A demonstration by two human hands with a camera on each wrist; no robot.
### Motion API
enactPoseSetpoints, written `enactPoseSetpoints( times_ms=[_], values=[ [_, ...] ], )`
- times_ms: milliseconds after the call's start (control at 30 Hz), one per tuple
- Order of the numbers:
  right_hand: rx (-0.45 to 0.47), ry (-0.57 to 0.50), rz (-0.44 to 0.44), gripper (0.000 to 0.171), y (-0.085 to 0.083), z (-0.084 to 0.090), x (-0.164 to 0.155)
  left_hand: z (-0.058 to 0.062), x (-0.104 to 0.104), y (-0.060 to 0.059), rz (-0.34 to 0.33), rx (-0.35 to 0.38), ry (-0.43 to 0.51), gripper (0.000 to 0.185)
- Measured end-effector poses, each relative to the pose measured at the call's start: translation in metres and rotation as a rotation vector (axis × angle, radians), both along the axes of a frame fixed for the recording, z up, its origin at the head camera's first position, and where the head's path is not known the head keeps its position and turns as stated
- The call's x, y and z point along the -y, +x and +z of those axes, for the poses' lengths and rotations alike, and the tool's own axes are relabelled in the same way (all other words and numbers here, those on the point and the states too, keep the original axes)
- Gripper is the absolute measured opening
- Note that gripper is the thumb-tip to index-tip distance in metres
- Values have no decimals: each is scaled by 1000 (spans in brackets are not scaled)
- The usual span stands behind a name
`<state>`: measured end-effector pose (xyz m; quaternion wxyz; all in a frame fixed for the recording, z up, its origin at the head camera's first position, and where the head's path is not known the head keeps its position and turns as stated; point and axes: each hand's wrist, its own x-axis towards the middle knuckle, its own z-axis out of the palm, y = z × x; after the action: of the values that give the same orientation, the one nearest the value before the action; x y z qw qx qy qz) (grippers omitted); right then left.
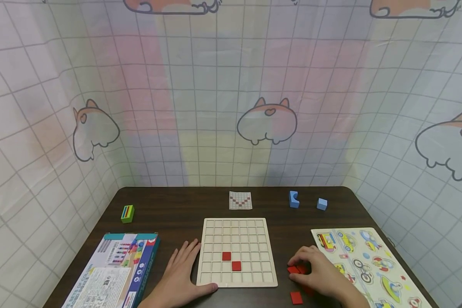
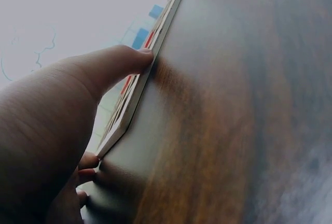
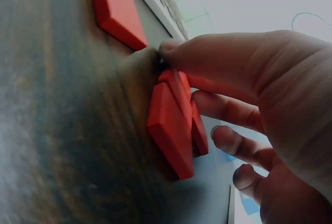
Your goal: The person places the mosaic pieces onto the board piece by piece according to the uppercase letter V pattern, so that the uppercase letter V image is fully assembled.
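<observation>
A pale wooden grid board [image 1: 252, 235] lies on the dark table, with two red square tiles, one [image 1: 226, 256] up and left of the other [image 1: 236, 266]. At its left side rests my left hand [image 1: 181, 273], fingers spread, the thumb touching the front edge. In the left wrist view that thumb [image 2: 122, 60] presses against the board's rim [image 2: 137, 89]. My right hand [image 1: 317, 271] is curled over a small heap of red tiles [image 3: 171, 125], thumb and fingertips around a tile [image 1: 294, 269]. Its palm hides part of the heap. Another red tile [image 1: 296, 297] lies nearer me.
A small pattern card [image 1: 240, 200] lies behind the board. Two blue blocks, one notched [image 1: 294, 199] and one cube [image 1: 321, 204], stand back right. A picture puzzle board [image 1: 369, 261] is at right, a boxed toy [image 1: 115, 269] at left, a green striped block [image 1: 127, 214] behind it.
</observation>
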<state>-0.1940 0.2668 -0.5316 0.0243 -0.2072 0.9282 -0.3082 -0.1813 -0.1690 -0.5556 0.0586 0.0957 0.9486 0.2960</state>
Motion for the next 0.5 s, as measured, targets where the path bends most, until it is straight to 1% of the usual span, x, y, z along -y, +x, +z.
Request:
enactPoseSetpoints(
  times_ms=[200, 500],
  values=[
    [1, 8, -56, 19, -1, -3, 6, 0, 1, 0, -3, 0, 6, 134],
    [-68, 40, -144, 18, -2, -7, 14, -6, 2, -2, -4, -27, -7, 134]
  ],
)
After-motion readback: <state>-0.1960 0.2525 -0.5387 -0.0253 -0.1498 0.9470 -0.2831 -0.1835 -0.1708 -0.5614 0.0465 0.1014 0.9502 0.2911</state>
